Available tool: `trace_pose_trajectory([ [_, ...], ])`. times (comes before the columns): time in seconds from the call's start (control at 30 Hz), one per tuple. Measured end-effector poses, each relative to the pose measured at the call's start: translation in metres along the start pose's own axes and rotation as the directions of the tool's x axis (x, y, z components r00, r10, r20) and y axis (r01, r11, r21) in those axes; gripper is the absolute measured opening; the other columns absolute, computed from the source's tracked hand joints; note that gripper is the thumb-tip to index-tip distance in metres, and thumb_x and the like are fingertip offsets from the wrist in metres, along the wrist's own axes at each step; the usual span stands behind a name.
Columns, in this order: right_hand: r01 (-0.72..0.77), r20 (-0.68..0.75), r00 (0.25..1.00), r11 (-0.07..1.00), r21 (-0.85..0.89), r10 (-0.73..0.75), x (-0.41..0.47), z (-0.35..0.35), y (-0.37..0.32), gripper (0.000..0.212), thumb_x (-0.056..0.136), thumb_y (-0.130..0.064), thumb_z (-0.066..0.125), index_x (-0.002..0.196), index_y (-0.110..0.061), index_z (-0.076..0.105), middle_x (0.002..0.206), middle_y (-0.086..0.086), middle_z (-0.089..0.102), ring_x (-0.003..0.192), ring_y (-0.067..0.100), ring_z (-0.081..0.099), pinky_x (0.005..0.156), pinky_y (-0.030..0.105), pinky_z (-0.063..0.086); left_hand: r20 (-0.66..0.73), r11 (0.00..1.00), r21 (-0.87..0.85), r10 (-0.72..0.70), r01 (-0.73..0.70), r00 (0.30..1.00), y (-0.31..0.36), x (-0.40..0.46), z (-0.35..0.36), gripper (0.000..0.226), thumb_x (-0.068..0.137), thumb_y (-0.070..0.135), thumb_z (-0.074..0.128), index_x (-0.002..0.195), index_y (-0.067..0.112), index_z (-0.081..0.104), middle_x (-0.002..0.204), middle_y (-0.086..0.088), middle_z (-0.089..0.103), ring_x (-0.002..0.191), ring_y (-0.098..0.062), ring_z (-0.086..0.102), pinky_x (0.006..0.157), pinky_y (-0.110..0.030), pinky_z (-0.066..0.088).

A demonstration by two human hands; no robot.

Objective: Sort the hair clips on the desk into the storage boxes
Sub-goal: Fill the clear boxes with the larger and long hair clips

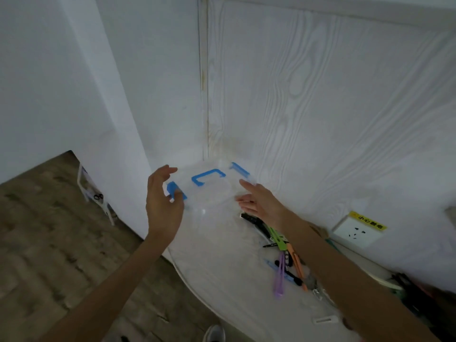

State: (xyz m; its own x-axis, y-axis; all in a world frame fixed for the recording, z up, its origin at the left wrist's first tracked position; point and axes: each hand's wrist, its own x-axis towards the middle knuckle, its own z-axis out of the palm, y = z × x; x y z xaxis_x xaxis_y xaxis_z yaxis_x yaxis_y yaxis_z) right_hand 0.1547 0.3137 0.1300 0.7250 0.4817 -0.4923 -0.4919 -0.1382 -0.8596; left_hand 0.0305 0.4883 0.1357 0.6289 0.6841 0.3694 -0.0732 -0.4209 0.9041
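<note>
Pale desk (pixel 222 262), white corner walls (pixel 320 95)

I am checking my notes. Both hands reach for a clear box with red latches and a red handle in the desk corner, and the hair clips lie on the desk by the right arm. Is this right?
Not quite: the head view shows the clear box has blue latches and a blue handle, not red. The rest holds: the left hand and right hand reach for it in the desk corner, and the hair clips lie by the right arm.
</note>
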Motion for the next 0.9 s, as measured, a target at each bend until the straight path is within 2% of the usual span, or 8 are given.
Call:
trace_pose_trajectory([
  [0.17, -0.073, 0.13, 0.988, 0.996, -0.047, 0.078, -0.027, -0.027, 0.033, 0.032, 0.087, -0.041, 0.057, 0.116, -0.026, 0.053, 0.096, 0.002, 0.072, 0.094, 0.016, 0.067, 0.09, 0.03, 0.05, 0.117, 1.0, -0.014, -0.007, 0.009, 0.993, -0.012, -0.018, -0.037, 0.057, 0.074, -0.025, 0.054, 0.116, 0.013, 0.047, 0.121, 0.002, 0.043, 0.104, 0.016, 0.047, 0.079, 0.003, 0.042],
  [0.27, -0.172, 0.152, 0.969, 0.974, -0.146, 0.194, -0.041, -0.038, 0.047, 0.026, 0.091, -0.049, 0.045, 0.1, -0.027, 0.056, 0.098, 0.004, 0.066, 0.098, 0.017, 0.063, 0.093, 0.03, 0.047, 0.208, 0.99, 0.0, -0.136, 0.139, 0.969, -0.032, -0.031, -0.05, 0.058, 0.076, -0.023, 0.056, 0.125, 0.005, 0.047, 0.124, 0.0, 0.047, 0.114, -0.008, 0.048, 0.092, -0.016, 0.048],
  [0.4, -0.218, 0.038, 0.962, 0.841, -0.495, 0.272, -0.047, -0.043, 0.075, 0.042, 0.09, -0.052, 0.046, 0.104, -0.014, 0.057, 0.109, 0.008, 0.065, 0.1, 0.019, 0.064, 0.096, 0.033, 0.049, 0.354, 0.948, -0.033, -0.284, 0.315, 0.891, -0.06, -0.053, -0.057, 0.063, 0.074, -0.027, 0.054, 0.113, 0.023, 0.05, 0.121, 0.007, 0.052, 0.11, -0.002, 0.055, 0.097, -0.055, 0.045],
  [0.47, -0.219, -0.013, 0.968, 0.817, -0.534, 0.251, -0.045, -0.042, 0.086, 0.044, 0.088, -0.051, 0.051, 0.11, -0.013, 0.056, 0.112, 0.009, 0.064, 0.101, 0.02, 0.064, 0.095, 0.032, 0.05, 0.383, 0.914, -0.061, -0.35, 0.401, 0.855, -0.07, -0.063, -0.055, 0.061, 0.076, -0.023, 0.057, 0.114, 0.023, 0.05, 0.128, -0.005, 0.052, 0.118, -0.019, 0.054, 0.096, -0.062, 0.043],
  [0.6, -0.178, -0.065, 0.984, 0.912, -0.368, 0.165, -0.035, -0.035, 0.084, 0.042, 0.084, -0.033, 0.066, 0.12, -0.018, 0.051, 0.109, 0.006, 0.061, 0.095, 0.016, 0.062, 0.088, 0.029, 0.051, 0.239, 0.829, -0.045, -0.533, 0.558, 0.811, -0.072, -0.069, -0.043, 0.049, 0.088, -0.004, 0.056, 0.133, 0.008, 0.043, 0.137, -0.011, 0.047, 0.123, -0.027, 0.049, 0.094, -0.042, 0.047],
  [0.7, -0.144, -0.142, 0.984, 0.952, -0.269, 0.109, -0.026, -0.022, 0.077, 0.043, 0.081, -0.016, 0.07, 0.119, -0.014, 0.051, 0.104, 0.006, 0.06, 0.093, 0.017, 0.059, 0.088, 0.034, 0.051, 0.137, 0.818, 0.128, -0.574, 0.56, 0.807, -0.067, -0.069, -0.031, 0.038, 0.094, 0.019, 0.053, 0.128, 0.003, 0.053, 0.126, -0.013, 0.059, 0.104, -0.023, 0.057, 0.086, -0.031, 0.046],
  [0.8, -0.019, -0.233, 0.969, 0.909, -0.416, -0.086, -0.014, -0.014, 0.083, 0.038, 0.075, -0.026, 0.076, 0.104, -0.009, 0.057, 0.091, 0.001, 0.059, 0.072, 0.008, 0.056, 0.065, 0.023, 0.049, 0.099, 0.798, 0.214, -0.591, 0.563, 0.801, -0.067, -0.069, -0.024, 0.045, 0.084, 0.041, 0.064, 0.117, 0.011, 0.063, 0.11, -0.003, 0.066, 0.094, -0.019, 0.061, 0.086, -0.035, 0.053],
  [0.9, 0.043, -0.313, 0.934, 0.925, -0.377, -0.171, -0.004, -0.015, 0.089, 0.039, 0.072, -0.024, 0.079, 0.104, -0.005, 0.067, 0.09, 0.007, 0.067, 0.068, 0.009, 0.058, 0.057, 0.016, 0.045, 0.06, 0.784, 0.212, -0.606, 0.583, 0.793, -0.068, -0.067, -0.023, 0.045, 0.078, 0.041, 0.071, 0.112, 0.012, 0.065, 0.11, -0.005, 0.069, 0.097, -0.023, 0.065, 0.09, -0.043, 0.054],
])
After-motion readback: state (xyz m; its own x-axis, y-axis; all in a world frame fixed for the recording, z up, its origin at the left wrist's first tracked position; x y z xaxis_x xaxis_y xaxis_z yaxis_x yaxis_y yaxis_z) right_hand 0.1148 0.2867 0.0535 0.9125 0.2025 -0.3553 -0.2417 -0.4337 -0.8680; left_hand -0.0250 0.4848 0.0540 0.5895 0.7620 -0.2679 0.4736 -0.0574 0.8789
